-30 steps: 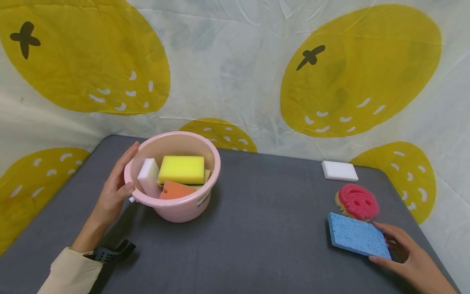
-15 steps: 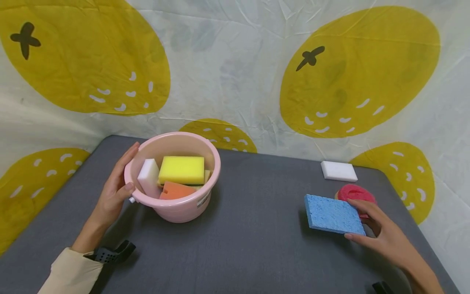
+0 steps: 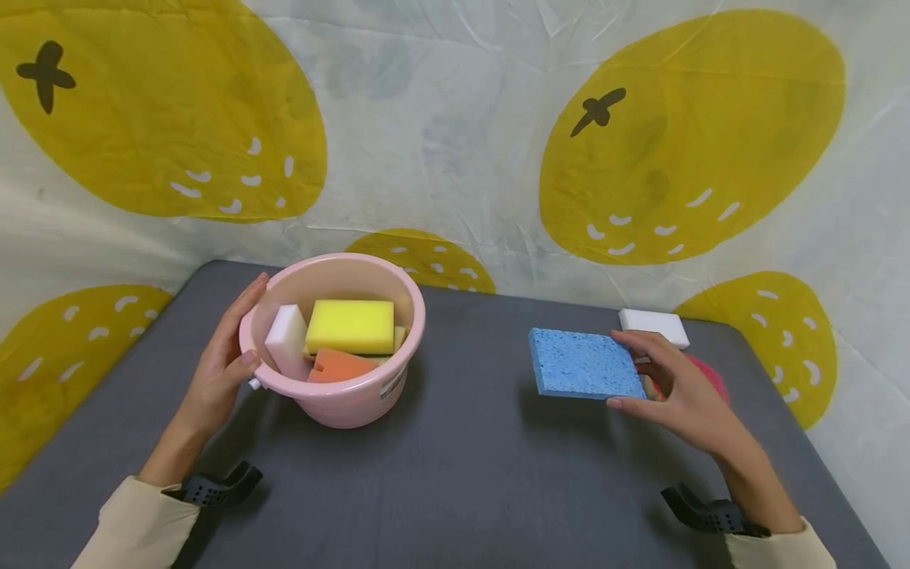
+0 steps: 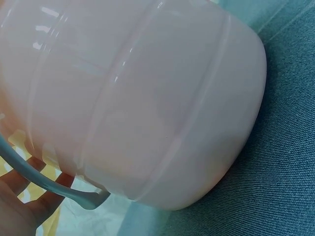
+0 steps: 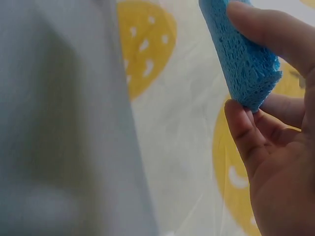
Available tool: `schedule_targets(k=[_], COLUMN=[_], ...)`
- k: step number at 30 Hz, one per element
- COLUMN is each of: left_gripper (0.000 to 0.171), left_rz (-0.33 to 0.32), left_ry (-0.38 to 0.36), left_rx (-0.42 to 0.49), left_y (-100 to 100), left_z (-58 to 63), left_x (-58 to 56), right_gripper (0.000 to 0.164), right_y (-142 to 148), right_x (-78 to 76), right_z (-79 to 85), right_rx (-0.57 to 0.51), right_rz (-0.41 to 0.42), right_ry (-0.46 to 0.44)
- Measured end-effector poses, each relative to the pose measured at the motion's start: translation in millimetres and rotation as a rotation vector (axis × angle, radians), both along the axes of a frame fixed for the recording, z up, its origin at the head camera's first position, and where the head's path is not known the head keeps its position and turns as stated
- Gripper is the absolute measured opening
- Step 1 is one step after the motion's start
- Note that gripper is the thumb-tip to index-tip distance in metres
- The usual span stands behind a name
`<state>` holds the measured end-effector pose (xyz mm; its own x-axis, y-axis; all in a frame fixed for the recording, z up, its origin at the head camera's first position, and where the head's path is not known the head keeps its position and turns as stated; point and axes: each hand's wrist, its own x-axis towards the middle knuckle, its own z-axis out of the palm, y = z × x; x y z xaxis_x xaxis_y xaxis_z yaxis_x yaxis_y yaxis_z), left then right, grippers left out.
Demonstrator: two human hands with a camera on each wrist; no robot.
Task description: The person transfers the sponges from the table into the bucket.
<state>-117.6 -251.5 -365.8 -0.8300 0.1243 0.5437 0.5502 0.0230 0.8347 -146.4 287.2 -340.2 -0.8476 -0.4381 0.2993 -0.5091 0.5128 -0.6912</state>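
Observation:
My right hand (image 3: 686,395) pinches a blue sponge (image 3: 584,363) by its right end, thumb below and fingers above, holding it over the table. In the right wrist view the porous sponge (image 5: 241,59) shows between thumb and fingers. At the left, my left hand (image 3: 216,375) holds the side of a pink bucket (image 3: 348,409), thumb at the rim. A yellow sponge (image 3: 350,325), an orange sponge (image 3: 340,366) and a white sponge block (image 3: 286,341) lie inside it, with others partly hidden. The left wrist view shows the bucket's wall (image 4: 142,98) and grey handle (image 4: 54,187) near the fingers.
Behind my right hand, a red round sponge (image 3: 711,378) is mostly hidden. A white block (image 3: 650,325) lies farther back on the grey table (image 3: 469,474). A lemon-printed cloth (image 3: 434,142) hangs along the far edge.
My right hand has carried the blue sponge left and away from me, off its spot by the red sponge, which it now partly covers. The left hand and bucket have stayed put.

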Motion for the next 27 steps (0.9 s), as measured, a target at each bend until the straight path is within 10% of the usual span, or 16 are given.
schedule_targets(k=[27], left_gripper=[0.073], left_rz=[0.029], left_ry=[-0.034], left_rx=[-0.026], left_y=[0], left_z=[-0.3], left_x=[4.5], right_gripper=[0.076], right_y=[-125], right_x=[-34.1], right_z=[49.3], right_rx=[-0.079], right_rz=[0.163], right_ry=[0.091])
